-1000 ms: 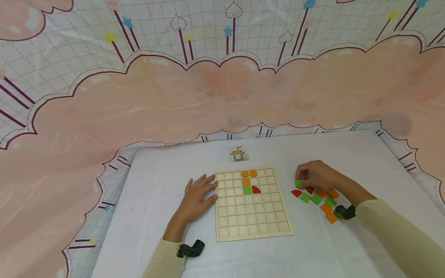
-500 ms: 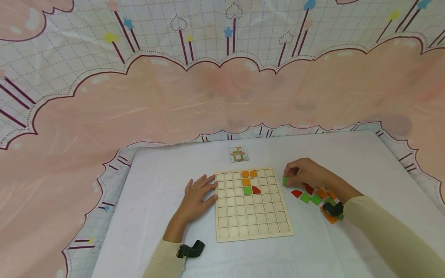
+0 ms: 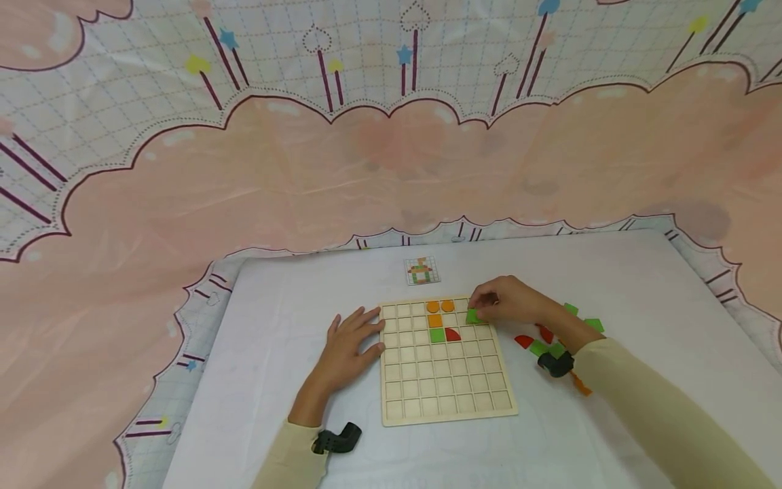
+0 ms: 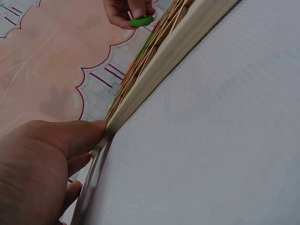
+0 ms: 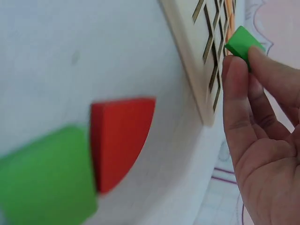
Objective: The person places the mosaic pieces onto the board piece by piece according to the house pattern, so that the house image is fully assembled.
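Note:
A wooden grid board (image 3: 427, 387) lies on the white table. In its upper cells sit two orange round pieces (image 3: 440, 307), an orange square (image 3: 434, 320), a green square (image 3: 437, 335) and a red quarter-circle (image 3: 453, 334). My right hand (image 3: 510, 299) pinches a green square tile (image 5: 243, 42) between thumb and fingers, above the board's upper right corner. At the board's left edge my left hand (image 3: 351, 346) rests with fingers spread. In the left wrist view its thumb (image 4: 84, 136) touches the board's side.
Loose green, red and orange pieces lie right of the board, partly hidden under the right arm; among them is a red quarter-circle (image 3: 523, 341). A small picture card (image 3: 421, 270) lies behind the board. A patterned cloth (image 3: 391, 170) hangs behind the table.
My right hand has moved left from the loose pieces to over the board's upper right corner, carrying the green square tile. The left hand has stayed in place.

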Motion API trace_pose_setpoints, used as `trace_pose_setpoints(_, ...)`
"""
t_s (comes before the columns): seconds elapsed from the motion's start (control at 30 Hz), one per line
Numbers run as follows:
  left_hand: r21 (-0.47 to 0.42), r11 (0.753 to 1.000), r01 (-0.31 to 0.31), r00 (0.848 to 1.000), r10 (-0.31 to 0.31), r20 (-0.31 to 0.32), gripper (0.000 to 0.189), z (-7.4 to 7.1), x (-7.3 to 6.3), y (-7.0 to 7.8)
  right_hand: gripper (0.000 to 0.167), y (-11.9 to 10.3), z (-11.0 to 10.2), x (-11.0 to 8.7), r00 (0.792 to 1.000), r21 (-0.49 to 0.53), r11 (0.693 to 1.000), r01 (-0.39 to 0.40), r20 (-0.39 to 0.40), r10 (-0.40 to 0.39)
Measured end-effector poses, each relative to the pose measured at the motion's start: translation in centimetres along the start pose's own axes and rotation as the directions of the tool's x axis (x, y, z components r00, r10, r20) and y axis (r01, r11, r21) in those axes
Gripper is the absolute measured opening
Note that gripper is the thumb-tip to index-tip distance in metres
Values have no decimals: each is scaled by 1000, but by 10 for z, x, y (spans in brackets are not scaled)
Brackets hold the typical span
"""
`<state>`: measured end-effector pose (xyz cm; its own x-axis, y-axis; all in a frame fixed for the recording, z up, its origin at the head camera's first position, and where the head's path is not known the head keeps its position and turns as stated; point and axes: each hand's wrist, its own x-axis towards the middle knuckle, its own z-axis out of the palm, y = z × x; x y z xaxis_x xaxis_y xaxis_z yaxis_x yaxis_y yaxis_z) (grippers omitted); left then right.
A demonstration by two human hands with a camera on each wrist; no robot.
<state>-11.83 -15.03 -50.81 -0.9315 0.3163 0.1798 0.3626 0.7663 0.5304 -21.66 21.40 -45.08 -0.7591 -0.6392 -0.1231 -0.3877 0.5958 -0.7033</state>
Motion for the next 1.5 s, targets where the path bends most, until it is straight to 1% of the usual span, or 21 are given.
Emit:
trace_pose_setpoints(0.2, -2, 1000, 12, 1000, -12, 25, 45, 0, 2, -3, 12, -10, 7, 10, 1000, -12, 1000, 22, 10, -22)
trace_pose_setpoints(0.33, -3, 1000, 12, 1000, -12, 23, 45, 0, 3, -4, 11, -12, 12, 17, 999, 4, 999, 40, 13, -40)
trace_pose_setpoints(0.57, 3, 1000, 10, 1000, -10, 14, 44, -1, 4, -4, 11, -21, 22, 28, 999, 27, 999, 36, 33, -36)
trace_pose_setpoints(0.8, -2, 1000, 10, 1000, -10, 21, 44, -2, 6, -5, 8, -31, 31, 38, 993, 40, 993, 113, 36, -114)
trace_pose_setpoints(0.97, -6, 1000, 11, 1000, -11, 25, 44, -3, 7, -5, 6, -36, 41, 47, 989, 49, 989, 139, 43, -141)
trace_pose_setpoints(1.2, -7, 1000, 6, 1000, -6, 27, 44, -4, 8, -6, 7, -46, 51, 55, 989, 74, 989, 125, 72, -130)
trace_pose_setpoints(1.3, -12, 1000, 8, 999, -8, 31, 44, -4, 9, -6, 7, -50, 53, 57, 988, 68, 989, 133, 71, -138)
trace_pose_setpoints(1.5, -12, 1000, 12, 999, -12, 34, 44, -5, 10, -6, 5, -54, 56, 59, 989, 41, 991, 126, 68, -128)
